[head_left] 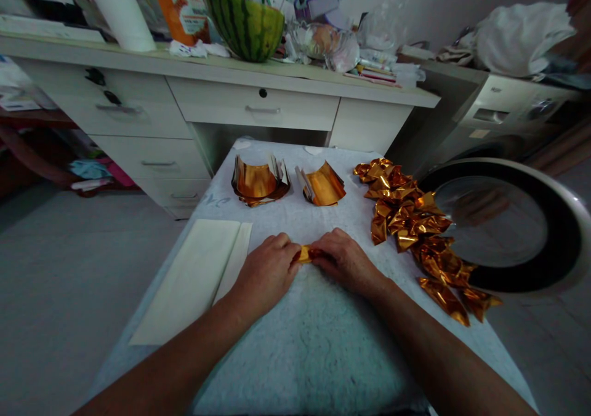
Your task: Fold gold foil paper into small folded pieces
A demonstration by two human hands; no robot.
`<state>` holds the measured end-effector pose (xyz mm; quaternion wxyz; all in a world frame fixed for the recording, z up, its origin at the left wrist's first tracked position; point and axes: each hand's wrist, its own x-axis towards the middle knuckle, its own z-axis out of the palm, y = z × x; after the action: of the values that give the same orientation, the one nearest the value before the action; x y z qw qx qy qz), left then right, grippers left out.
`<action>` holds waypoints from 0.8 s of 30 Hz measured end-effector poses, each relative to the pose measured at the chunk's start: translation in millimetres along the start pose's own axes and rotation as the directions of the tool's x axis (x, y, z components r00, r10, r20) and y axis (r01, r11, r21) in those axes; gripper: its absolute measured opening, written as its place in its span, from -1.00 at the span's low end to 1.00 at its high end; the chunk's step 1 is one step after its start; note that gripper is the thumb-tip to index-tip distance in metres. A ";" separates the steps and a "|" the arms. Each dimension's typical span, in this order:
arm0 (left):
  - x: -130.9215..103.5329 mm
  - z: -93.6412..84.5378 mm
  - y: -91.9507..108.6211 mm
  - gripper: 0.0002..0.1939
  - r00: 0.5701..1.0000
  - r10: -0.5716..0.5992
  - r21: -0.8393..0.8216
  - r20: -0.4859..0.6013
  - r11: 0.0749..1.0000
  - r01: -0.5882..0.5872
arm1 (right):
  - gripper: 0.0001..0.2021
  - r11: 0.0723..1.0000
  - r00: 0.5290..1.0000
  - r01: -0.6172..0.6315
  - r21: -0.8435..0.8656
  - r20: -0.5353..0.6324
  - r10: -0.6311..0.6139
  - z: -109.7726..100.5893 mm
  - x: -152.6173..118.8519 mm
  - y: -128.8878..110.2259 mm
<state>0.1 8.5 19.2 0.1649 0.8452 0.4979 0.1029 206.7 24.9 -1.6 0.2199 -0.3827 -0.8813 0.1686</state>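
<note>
A small piece of shiny gold foil (pixel 303 255) spans the gap between my two hands, low over the cloth-covered table. My left hand (pixel 272 268) is closed on its left end, and my right hand (pixel 346 259) grips the right end; the fingertips hide both ends. Beyond my hands lie two stacks of curved gold foil sheets, a larger one (pixel 256 182) on the left and a smaller one (pixel 324 185) on the right. Several crumpled or folded gold foil pieces (pixel 410 222) form a heap to the right. Folded pale paper (pixel 191 277) lies left of my left hand.
The table (pixel 323 354) has a light cloth on it. Behind it stands a white counter (pixel 295 74) with drawers, bearing half a watermelon (pixel 249 25), an orange bag (pixel 182 7) and a white roll (pixel 120 10). An open round washing machine door (pixel 503 219) borders the table's right side.
</note>
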 end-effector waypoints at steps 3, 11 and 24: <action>0.7 4.3 -1.1 -0.81 1.000 0.006 0.036 -0.018 0.999 -0.005 | -0.86 1.000 1.000 -0.002 -0.005 -0.009 0.002 0.0 0.3 -0.9; 0.8 13.3 -6.0 -0.78 0.994 0.092 0.222 -0.050 0.972 -0.079 | -0.77 0.999 0.999 -0.033 -0.003 0.007 0.033 0.9 -2.2 -2.7; -2.3 14.2 -4.9 -0.77 0.988 0.078 -0.038 -0.133 0.996 -0.084 | -0.82 0.997 0.998 -0.067 0.035 -0.019 0.067 1.7 -2.6 -5.1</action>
<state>-0.1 6.2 4.2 0.1458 0.8522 0.4706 0.1760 204.3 19.4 -1.4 0.2296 -0.4100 -0.8627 0.1869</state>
